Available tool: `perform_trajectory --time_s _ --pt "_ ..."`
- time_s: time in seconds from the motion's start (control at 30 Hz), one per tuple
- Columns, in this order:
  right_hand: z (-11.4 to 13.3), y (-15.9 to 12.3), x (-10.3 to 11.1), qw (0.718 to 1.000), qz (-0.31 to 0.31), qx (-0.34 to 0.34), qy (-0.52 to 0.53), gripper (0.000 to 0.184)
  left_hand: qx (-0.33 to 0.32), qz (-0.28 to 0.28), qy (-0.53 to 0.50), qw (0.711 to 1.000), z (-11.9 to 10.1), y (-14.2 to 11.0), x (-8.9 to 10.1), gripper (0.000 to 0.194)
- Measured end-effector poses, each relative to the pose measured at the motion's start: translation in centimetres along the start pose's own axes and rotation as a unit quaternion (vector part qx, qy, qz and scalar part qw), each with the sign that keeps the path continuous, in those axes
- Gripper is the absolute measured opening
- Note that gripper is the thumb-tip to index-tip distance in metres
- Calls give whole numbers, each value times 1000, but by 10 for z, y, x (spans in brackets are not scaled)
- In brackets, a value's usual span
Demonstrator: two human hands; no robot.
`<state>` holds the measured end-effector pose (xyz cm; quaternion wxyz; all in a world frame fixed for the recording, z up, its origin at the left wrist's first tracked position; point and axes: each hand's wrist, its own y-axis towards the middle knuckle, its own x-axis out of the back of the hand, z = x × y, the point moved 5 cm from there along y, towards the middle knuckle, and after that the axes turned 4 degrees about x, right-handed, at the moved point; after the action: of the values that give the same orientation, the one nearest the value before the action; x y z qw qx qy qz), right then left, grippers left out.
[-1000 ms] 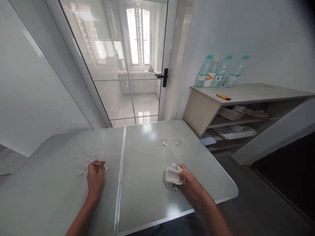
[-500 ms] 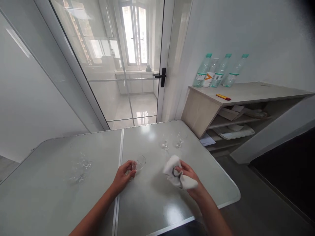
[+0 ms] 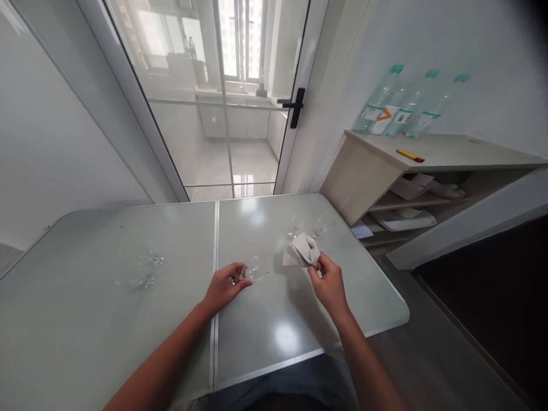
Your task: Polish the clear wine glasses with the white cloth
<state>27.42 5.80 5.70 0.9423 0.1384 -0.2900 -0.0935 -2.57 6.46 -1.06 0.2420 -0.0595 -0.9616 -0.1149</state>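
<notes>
Holding the glass [image 3: 257,273] in my left fingers [image 3: 233,268] and the cloth [image 3: 303,250] in my right fingers [image 3: 327,262], I'd squeeze lightly, well inside the near edge of the worktop [image 3: 252,322].

off-white cloth [image 3: 305,249], clear glass [image 3: 257,269], seemingly teal bottle caps [image 3: 397,69]

Over on the bench [image 3: 257,331], two glasses [image 3: 146,279] sit well left of the seam [image 3: 216,240], while just right of it one glass [image 3: 258,270] is in the person's left hand [image 3: 225,285]. Farther right, the right hand [image 3: 330,283] has a cloth [image 3: 303,250], with two more glasses [image 3: 319,230] just behind it, near the bench's far right corner. Behind the bench rises a door [image 3: 252,123], and beside that corner is a shelf unit [image 3: 372,174], bottles [image 3: 371,112] on top, a small tool [image 3: 410,155] before them, a tray [image 3: 402,220] inside.
</notes>
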Motion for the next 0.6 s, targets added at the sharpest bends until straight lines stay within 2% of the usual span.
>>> perform_trajectory --time_s 0.07,0.17,0.27,0.33,0.43,0.47,0.5,0.6 --pt "9 -4 -18 999 31 19 18 13 -8 -13 22 1000 -3 -4 -2 38" --pt "27 -17 -47 991 111 65 29 8 -27 -21 39 999 -10 -10 -7 36" --pt "39 -32 -63 984 153 91 30 8 -40 -33 36 998 -18 -14 -8 34" --pt "42 -38 -62 988 121 89 19 10 -28 -53 29 998 -20 -15 -7 36" --pt "42 -41 -48 996 7 85 -22 13 -11 -73 34 997 -21 -16 -8 39" --pt "43 -41 -45 995 -9 93 -27 14 -15 -66 41 997 -22 -17 -9 39" --pt "45 -42 -45 994 3 109 -24 16 -24 -54 49 997 -22 -17 -12 39" --pt "55 -45 -51 977 127 171 10 20 -53 -31 76 995 -22 -19 -16 38"
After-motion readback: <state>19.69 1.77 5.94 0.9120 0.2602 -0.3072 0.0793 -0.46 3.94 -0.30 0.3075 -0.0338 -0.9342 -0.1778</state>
